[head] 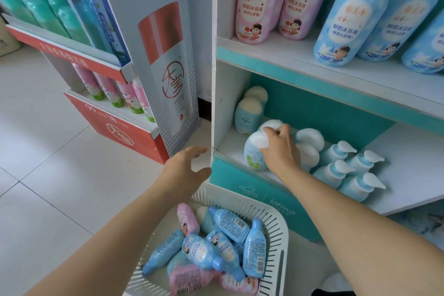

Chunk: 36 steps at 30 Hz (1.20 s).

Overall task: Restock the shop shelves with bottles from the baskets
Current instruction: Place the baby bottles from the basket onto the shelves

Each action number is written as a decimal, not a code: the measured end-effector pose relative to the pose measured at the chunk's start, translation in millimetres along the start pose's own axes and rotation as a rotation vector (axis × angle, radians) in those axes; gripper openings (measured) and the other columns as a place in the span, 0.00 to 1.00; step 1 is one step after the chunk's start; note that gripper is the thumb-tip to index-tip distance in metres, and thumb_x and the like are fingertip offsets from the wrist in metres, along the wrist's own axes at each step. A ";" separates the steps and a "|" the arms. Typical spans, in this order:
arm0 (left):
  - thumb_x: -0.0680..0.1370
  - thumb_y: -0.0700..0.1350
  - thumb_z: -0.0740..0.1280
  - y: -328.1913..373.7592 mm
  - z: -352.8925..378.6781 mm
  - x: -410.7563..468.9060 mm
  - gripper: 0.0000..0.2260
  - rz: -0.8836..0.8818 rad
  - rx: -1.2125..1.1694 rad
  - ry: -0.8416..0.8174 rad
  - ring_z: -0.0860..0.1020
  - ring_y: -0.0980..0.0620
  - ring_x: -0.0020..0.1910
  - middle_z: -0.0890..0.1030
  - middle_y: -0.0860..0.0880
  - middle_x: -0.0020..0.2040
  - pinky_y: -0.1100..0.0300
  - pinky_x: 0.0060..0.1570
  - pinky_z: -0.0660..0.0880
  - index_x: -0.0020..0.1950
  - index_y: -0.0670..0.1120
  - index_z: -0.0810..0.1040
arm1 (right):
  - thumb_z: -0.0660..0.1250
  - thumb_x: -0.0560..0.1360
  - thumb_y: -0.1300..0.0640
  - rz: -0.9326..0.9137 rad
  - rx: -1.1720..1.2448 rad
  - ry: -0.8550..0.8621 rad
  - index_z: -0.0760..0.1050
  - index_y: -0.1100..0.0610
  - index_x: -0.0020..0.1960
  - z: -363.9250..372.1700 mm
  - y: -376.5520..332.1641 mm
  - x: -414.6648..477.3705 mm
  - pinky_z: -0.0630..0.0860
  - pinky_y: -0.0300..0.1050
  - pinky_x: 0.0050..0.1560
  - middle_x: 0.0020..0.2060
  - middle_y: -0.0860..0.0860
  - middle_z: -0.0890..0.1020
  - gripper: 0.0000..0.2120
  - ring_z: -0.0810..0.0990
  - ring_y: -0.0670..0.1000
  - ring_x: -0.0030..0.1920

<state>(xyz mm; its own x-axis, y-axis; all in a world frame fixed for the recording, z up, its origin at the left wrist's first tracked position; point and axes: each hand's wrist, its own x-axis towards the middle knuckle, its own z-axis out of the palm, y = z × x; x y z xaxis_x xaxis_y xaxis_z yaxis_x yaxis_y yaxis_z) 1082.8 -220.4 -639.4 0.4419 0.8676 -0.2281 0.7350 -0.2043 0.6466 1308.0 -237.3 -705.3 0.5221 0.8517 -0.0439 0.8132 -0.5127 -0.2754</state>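
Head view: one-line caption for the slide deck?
Restocking: right hand grips a white-capped bottle on the lower shelf; left hand hovers open near the basket of small bottles.

Pale tiled floor, red-and-white display stand at left, teal shelving at right, perhaps dark skirting between.

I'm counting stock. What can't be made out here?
Head view:
- Right hand, gripping a white-capped bottle, hides bottles behind it.
- Basket: cut off by the bottom edge; upper bottles cover lower ones.
- Large blue bottles: tops cut off by the top edge.
- Label print: too small.
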 end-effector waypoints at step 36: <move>0.76 0.49 0.66 -122.3 -45.3 -39.8 0.20 -0.204 0.080 -0.007 0.73 0.50 0.61 0.74 0.51 0.64 0.56 0.61 0.69 0.68 0.53 0.69 | 0.67 0.73 0.46 -0.300 -0.067 -0.780 0.63 0.54 0.70 163.3 -49.2 -134.7 0.70 0.50 0.61 0.64 0.55 0.66 0.30 0.69 0.57 0.64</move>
<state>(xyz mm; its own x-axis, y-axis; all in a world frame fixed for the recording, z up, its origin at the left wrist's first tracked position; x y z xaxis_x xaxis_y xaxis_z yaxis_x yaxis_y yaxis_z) 951.9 -209.4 -676.4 0.2834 0.8916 -0.3533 0.8480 -0.0609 0.5265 1155.7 -309.2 -842.7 -0.0263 0.7711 -0.6362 0.9159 -0.2364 -0.3245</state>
